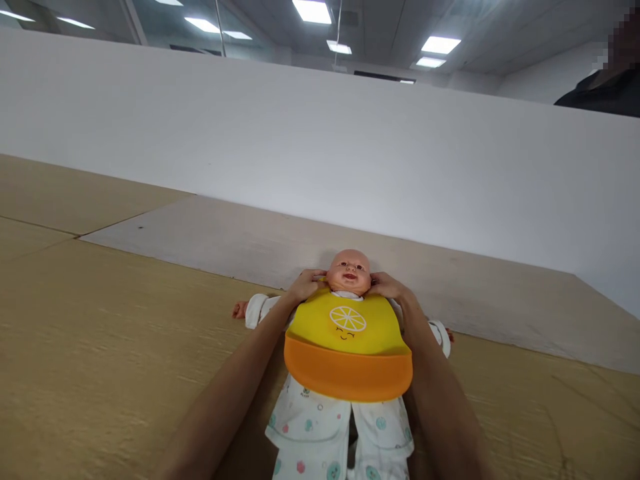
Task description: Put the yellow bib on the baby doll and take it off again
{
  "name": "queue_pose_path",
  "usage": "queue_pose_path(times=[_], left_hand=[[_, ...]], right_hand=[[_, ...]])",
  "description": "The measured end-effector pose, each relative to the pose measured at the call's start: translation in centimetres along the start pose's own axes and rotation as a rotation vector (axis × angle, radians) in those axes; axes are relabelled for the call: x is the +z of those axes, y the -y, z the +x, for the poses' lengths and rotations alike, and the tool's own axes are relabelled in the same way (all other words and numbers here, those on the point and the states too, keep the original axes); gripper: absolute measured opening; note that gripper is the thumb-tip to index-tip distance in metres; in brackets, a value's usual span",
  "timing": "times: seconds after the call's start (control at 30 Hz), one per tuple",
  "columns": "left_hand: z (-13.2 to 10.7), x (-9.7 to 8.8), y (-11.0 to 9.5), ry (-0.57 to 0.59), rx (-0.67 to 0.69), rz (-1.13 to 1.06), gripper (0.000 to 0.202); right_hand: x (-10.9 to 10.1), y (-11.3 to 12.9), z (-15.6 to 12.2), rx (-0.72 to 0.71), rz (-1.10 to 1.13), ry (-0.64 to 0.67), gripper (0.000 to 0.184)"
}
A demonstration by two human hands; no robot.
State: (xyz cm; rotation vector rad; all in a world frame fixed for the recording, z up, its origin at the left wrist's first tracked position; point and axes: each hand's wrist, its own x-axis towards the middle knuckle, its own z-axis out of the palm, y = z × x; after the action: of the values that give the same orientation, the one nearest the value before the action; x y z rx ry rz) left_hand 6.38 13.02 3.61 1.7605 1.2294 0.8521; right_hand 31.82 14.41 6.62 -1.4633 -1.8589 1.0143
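Observation:
A baby doll [350,267] lies on its back, arms spread, in white clothes with a small coloured print. Over its chest is a yellow bib [320,320] with a white citrus slice, a smiling face and an orange catch pocket [349,375]. My left hand [306,285] is closed at one side of the doll's neck, with a bit of yellow bib strap showing at the fingers. On the other side, my right hand [387,285] is closed on the bib's neck end beside the doll's ear. Its fingertips are partly hidden behind the head and neck.
The doll lies on a wooden board surface [125,333] with a greyish panel [225,230] behind its head. A white wall [300,147] with glass above rises beyond. Part of a person in dark clothing [605,93] shows at the upper right.

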Motion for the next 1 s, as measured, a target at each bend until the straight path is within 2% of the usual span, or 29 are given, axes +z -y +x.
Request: queue_pose_path(times=[0.23,0.37,0.47,0.57,0.67,0.8,0.9,1.0], left_hand=[[0.2,-0.4,0.7,-0.083,-0.027,0.13,0.051],[-0.2,-0.4,-0.2,-0.163,-0.077,0.171,0.052],[-1.4,-0.7,-1.3,-0.141,-0.11,0.134,0.056],[-3.3,-1.4,-2.3,-0.107,-0.141,0.082,0.062],[-5.9,-2.1,-3.3,-0.064,-0.149,0.023,0.066],[-10.0,-2.4,-4.8,-0.019,-0.168,-0.087,0.075],[-13.2,-1.8,-5.5,-0.064,-0.204,-0.182,0.081],[-15.6,-0.9,-6.1,-0.135,-0.217,-0.238,0.066]], right_hand=[[-0.5,1.2,-0.2,0.04,0.081,0.133,0.02],[-0.5,0.9,-1.3,0.075,0.086,0.094,0.031],[-0.5,0.5,-2.8,0.097,0.079,0.039,0.027],[-0.6,0.8,-4.7,0.14,0.088,-0.003,0.036],[-0.7,1.6,-7.2,0.186,0.168,0.02,0.041],[-0.7,2.2,-11.2,0.161,0.258,0.057,0.043],[-0.3,2.0,-14.4,0.12,0.298,0.076,0.05],[0.3,1.4,-17.0,0.128,0.421,0.086,0.053]])
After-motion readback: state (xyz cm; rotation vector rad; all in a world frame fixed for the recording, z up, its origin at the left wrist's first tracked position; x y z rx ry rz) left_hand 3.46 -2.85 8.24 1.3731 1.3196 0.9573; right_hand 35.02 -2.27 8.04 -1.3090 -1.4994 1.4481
